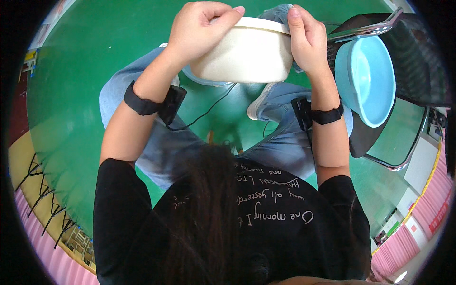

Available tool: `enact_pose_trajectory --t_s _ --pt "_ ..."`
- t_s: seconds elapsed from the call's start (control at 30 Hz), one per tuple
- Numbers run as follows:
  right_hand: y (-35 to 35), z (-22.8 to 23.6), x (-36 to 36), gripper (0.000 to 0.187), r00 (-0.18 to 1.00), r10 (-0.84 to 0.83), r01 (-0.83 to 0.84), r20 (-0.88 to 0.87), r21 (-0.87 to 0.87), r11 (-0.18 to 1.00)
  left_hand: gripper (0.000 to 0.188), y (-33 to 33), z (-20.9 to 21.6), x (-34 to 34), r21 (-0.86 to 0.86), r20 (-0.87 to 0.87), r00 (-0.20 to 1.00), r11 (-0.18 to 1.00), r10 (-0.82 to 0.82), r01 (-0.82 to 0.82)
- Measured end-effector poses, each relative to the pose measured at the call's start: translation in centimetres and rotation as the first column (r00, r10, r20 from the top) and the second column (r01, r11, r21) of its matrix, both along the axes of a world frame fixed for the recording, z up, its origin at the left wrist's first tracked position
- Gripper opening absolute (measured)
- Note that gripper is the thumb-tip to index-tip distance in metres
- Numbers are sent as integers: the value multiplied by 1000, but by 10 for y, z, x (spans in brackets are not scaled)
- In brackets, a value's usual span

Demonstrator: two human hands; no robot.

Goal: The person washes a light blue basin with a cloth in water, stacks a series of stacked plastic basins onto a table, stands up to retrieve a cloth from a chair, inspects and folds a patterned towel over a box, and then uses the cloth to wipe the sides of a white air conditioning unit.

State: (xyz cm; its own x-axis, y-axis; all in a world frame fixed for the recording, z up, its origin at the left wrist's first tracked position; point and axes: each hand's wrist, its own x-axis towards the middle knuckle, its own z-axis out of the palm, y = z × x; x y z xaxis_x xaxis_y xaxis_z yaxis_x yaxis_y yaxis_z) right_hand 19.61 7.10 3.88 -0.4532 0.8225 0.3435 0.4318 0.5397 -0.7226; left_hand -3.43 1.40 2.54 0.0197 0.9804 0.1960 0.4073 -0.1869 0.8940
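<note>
A cream-white basin is raised in front of me between both hands, its outer wall facing me, so its inside is hidden. My left hand grips the rim at its left end, the thumb along the edge. At the right end, my right hand is closed on the rim with the thumb on top. Blue denim cloth shows just past the far rim, near my right hand; I cannot tell whether it lies in the basin. Beneath, partly covered by the white basin, a light blue basin sits low near the floor.
To the right, another light blue basin rests tilted on a black chair with metal tubing. Black straps with small boxes sit on both forearms, and a dark cable hangs between my knees. The floor is green.
</note>
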Motion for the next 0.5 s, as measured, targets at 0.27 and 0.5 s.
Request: enact_pose_trajectory --t_s 0.27,0.5 --pt "10 0 7 35 986 90 -89 -140 10 996 29 -1 5 -22 -58 143 990 998 -16 25" --pt "18 -1 22 39 969 13 -67 -246 -211 975 28 -3 6 -33 -41 200 979 999 42 -34"
